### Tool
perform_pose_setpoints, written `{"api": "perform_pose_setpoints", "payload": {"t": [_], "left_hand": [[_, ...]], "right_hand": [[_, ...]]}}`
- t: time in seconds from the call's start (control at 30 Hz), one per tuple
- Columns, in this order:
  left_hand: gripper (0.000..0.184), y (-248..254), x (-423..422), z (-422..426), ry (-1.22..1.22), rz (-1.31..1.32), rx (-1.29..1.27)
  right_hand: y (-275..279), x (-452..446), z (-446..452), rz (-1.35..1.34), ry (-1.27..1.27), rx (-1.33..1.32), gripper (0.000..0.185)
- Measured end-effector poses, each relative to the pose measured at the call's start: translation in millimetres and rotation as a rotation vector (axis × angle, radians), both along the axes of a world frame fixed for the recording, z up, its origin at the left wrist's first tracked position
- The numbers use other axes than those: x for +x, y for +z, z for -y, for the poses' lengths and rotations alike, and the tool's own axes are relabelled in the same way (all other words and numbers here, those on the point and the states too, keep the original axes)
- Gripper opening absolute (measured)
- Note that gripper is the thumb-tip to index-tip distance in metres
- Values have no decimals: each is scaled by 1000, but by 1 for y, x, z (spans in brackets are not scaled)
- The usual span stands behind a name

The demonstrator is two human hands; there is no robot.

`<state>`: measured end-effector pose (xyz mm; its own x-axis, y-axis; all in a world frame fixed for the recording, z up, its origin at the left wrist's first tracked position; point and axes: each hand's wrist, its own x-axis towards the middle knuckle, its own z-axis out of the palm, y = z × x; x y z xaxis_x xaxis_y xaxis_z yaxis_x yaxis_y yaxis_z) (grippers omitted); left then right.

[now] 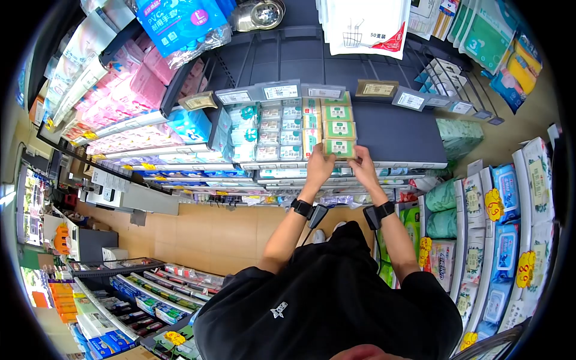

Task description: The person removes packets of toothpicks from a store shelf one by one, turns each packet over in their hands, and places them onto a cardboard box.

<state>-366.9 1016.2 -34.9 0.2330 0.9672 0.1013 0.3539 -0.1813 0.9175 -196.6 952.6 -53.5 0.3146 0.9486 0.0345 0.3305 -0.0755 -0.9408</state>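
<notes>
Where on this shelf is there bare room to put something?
Bare: the dark grey shelf, between the yellow-green rectangular packs and its right end. Crowded: left of those packs, with rows of small pale packets.

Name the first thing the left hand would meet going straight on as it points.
Most likely the front yellow-green pack: the left hand has its fingertips right at that pack, apparently touching, though depth is hard to judge.
</notes>
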Motion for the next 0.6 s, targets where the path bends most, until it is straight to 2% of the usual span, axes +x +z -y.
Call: {"api": "perform_pose_setpoints", "payload": {"t": [0.17,0.27,0.33,0.47,0.6], "left_hand": [[45,-1,-2,0,33,-23,73],[41,6,-4,7,17,118,67],[38,31,-10,17,73,268,-63],[34,58,-24,30,46,314,-110],[32,92,-36,51,-13,466,-160]], "right_hand": [[1,-1,3,-62,-91,77,47],[14,-3,11,-130,-142,105,44],[24,-1,18,-171,-145,119,44],[49,-5,41,-269,-139,162,40],[77,-12,65,-324,-125,174,39]]}}
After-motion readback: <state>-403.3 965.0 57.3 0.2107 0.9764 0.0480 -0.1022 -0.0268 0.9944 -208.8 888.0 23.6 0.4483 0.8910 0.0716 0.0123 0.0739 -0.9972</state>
